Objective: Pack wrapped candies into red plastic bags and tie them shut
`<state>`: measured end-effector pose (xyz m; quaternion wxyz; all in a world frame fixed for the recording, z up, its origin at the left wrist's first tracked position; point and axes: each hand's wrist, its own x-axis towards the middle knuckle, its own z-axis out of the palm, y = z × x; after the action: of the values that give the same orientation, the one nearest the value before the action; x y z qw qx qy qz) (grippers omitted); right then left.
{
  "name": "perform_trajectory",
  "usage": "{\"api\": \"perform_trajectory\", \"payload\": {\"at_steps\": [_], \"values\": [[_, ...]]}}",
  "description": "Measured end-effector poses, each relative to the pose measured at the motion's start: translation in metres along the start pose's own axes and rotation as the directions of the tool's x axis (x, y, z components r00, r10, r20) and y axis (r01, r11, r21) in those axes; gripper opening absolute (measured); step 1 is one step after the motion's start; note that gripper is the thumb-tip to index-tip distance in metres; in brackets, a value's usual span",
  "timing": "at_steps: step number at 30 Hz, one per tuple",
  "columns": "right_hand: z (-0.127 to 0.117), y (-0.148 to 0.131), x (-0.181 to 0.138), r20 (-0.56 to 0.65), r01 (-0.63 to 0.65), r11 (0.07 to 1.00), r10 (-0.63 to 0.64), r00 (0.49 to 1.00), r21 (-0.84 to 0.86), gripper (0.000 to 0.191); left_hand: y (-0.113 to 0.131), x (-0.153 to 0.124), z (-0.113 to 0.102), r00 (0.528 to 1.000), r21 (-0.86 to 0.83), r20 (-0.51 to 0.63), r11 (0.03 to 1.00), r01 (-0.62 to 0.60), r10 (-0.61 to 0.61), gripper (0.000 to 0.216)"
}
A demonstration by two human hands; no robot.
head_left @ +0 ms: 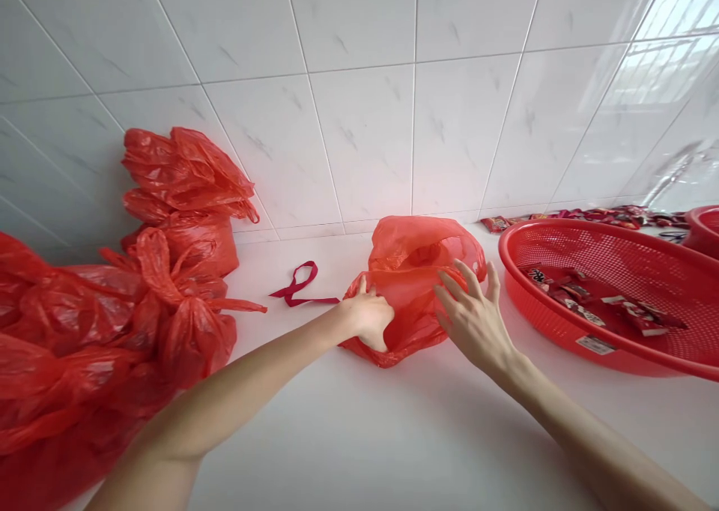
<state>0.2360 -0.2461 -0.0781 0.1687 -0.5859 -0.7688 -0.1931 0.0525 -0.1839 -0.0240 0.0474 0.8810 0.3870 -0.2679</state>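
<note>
A thin red plastic bag [413,294] lies on the white counter in front of me, its mouth spread towards me. My left hand [369,318] is at the left side of that mouth, fingers curled onto the plastic. At the bag's right edge is my right hand [472,315], with its fingers spread and nothing held in them; some fingertips overlap the plastic, and I cannot tell how firmly they touch it. A dark red ribbon [297,286] lies looped on the counter left of the bag. What is inside the bag, if anything, is hidden.
To the right stands a large red plastic basket [595,346] with several small wrapped packets [584,294]. More packets [618,215] lie along the tiled wall [359,136]. Tied, filled red bags [185,189] are piled at the left. Another red basket [705,230] shows at the far right.
</note>
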Motion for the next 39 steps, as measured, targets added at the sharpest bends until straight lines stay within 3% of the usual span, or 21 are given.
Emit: {"api": "perform_trajectory", "payload": {"at_steps": [2, 3, 4, 6, 8, 10, 13, 19, 21, 24, 27, 29, 31, 33, 39], "values": [[0.003, -0.005, -0.002, -0.174, 0.188, 0.980, -0.174, 0.969, 0.067, 0.028, 0.000, 0.001, -0.002, 0.999, -0.048, 0.022, 0.998, 0.030, -0.029, 0.023], [0.004, -0.009, -0.003, -0.193, 0.285, 0.953, -0.262, 0.946, 0.102, 0.031, 0.000, 0.001, -0.003, 0.999, -0.068, 0.035, 0.997, 0.040, -0.038, 0.020], [0.006, -0.012, -0.003, -0.162, 0.366, 0.921, -0.343, 0.925, 0.137, 0.033, 0.000, 0.002, -0.004, 0.998, -0.079, 0.055, 0.996, 0.045, -0.041, 0.022], [0.008, -0.019, -0.002, 0.021, 0.418, 0.887, -0.430, 0.903, 0.194, 0.036, -0.001, 0.003, -0.004, 0.994, -0.088, 0.101, 0.995, 0.040, -0.031, 0.034], [0.007, -0.021, 0.000, 0.278, 0.277, 0.940, -0.326, 0.904, 0.201, 0.029, -0.001, 0.003, -0.003, 0.992, -0.099, 0.122, 0.994, 0.042, -0.030, 0.049], [0.004, -0.018, 0.002, 0.488, 0.032, 0.988, -0.101, 0.867, 0.148, 0.012, -0.001, 0.002, 0.000, 0.992, -0.102, 0.108, 0.992, 0.075, -0.064, 0.063], [-0.005, -0.010, 0.004, 0.613, -0.187, 0.979, 0.102, 0.783, 0.076, 0.022, -0.004, 0.001, 0.002, 0.993, -0.105, 0.028, 0.988, 0.114, -0.112, 0.060], [-0.019, -0.004, 0.005, 0.621, -0.242, 0.969, 0.224, 0.752, -0.055, 0.071, -0.010, -0.004, -0.006, 0.998, -0.060, -0.069, 0.998, 0.003, -0.007, 0.010], [-0.021, -0.004, 0.005, 0.609, -0.254, 0.963, 0.254, 0.751, -0.089, 0.075, -0.009, -0.005, -0.006, 0.993, -0.033, -0.108, 0.998, -0.052, 0.049, 0.009], [-0.020, -0.007, 0.004, 0.580, -0.258, 0.961, 0.265, 0.770, -0.098, 0.070, -0.005, -0.004, 0.002, 0.953, 0.051, -0.253, 0.986, -0.158, 0.166, 0.018], [-0.015, -0.010, 0.002, 0.554, -0.203, 0.978, 0.199, 0.808, -0.055, 0.040, -0.001, 0.001, 0.010, 0.903, 0.136, -0.344, 0.965, -0.223, 0.257, 0.028], [-0.009, -0.013, 0.002, 0.519, -0.078, 0.996, 0.047, 0.853, 0.038, 0.023, 0.001, 0.004, 0.011, 0.925, 0.136, -0.288, 0.967, -0.217, 0.248, 0.032], [-0.003, -0.014, 0.003, 0.455, 0.081, 0.988, -0.133, 0.881, 0.133, 0.031, 0.002, 0.005, 0.008, 0.961, 0.108, -0.188, 0.977, -0.183, 0.201, 0.034], [0.003, -0.015, 0.004, 0.424, 0.164, 0.972, -0.222, 0.878, 0.169, 0.034, 0.002, 0.004, 0.003, 0.983, 0.088, -0.122, 0.988, -0.125, 0.135, 0.033], [0.003, -0.006, 0.004, 0.560, -0.071, 0.993, 0.008, 0.829, 0.090, 0.014, -0.015, -0.004, -0.005, 0.996, 0.084, -0.076, 0.995, 0.053, -0.047, 0.023]]}}
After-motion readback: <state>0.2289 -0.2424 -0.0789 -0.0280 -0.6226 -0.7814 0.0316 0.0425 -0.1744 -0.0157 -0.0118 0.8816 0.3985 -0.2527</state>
